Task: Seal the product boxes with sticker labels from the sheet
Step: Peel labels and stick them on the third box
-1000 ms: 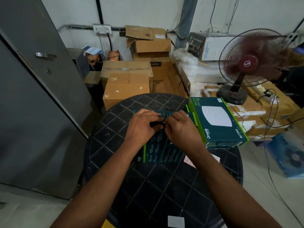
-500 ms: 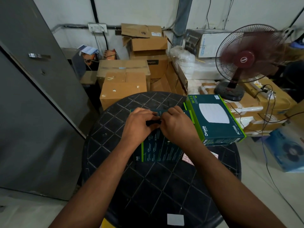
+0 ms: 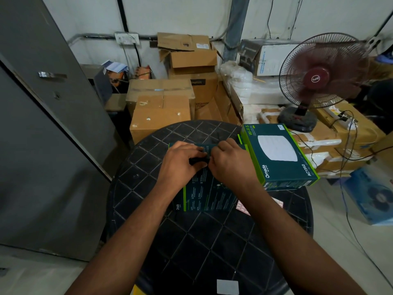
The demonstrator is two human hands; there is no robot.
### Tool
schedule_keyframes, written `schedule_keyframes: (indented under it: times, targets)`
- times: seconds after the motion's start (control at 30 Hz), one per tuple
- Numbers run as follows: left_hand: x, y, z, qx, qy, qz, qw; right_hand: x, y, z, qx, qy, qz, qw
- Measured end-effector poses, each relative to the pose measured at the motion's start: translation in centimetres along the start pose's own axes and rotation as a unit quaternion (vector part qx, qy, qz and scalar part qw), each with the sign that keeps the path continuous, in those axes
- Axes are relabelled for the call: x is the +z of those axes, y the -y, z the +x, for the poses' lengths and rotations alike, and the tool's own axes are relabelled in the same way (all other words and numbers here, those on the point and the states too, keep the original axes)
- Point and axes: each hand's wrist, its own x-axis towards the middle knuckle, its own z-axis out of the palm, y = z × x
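Left of the hands stands a grey metal door (image 3: 42, 124), and beyond it, past the far rim of the tabletop (image 3: 148, 209), a stack of brown cartons (image 3: 161, 111).

The left hand (image 3: 180, 165) rests on the dark green product box (image 3: 208, 194) lying flat on the round black tabletop, its fingers curled down toward the box's far upper edge. The right hand (image 3: 231, 162) sits just beside it, knuckles almost touching, fingertips pressed at the same spot. Both hands are closed in a pinch over a small dark piece at the box's edge; whether a sticker sits under the fingertips cannot be told. Compared with half a second ago, the hands hold the same pinched pose on the same box, and the box has not shifted on the tabletop.

Just under the right wrist, the sticker sheet (image 3: 242, 207) with pink labels peeks out from beneath the forearm, lying on the tabletop beside the box's near right corner.

Right of the hands a second product box (image 3: 278, 154), printed "Omada" and "AC1350", lies on top of another box at the tabletop's edge, unmoved. Farther right a maroon fan (image 3: 319, 77) stands on cartons.
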Motion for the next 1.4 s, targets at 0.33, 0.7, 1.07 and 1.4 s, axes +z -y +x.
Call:
schedule_keyframes:
  times: [0.33,0.7,1.07,1.4]
  targets:
    - [0.2,0.3,0.2,-0.002,0.003,0.005,1.0,0.3,-0.2,-0.2,0.004,-0.001,0.009,1.0]
    - [0.2,0.2,-0.1,-0.005,0.0,0.009,1.0,0.3,-2.1,-0.5,0.081,-0.012,0.099,0.992]
    - [0.1,0.1,0.0,-0.003,0.008,0.015,1.0,0.7,0.3,-0.6,0.026,-0.027,-0.006,0.999]
    - [-0.1,0.0,0.0,-0.002,0.01,0.016,1.0,0.5,-0.1,-0.5,-0.006,-0.022,-0.001,1.0]
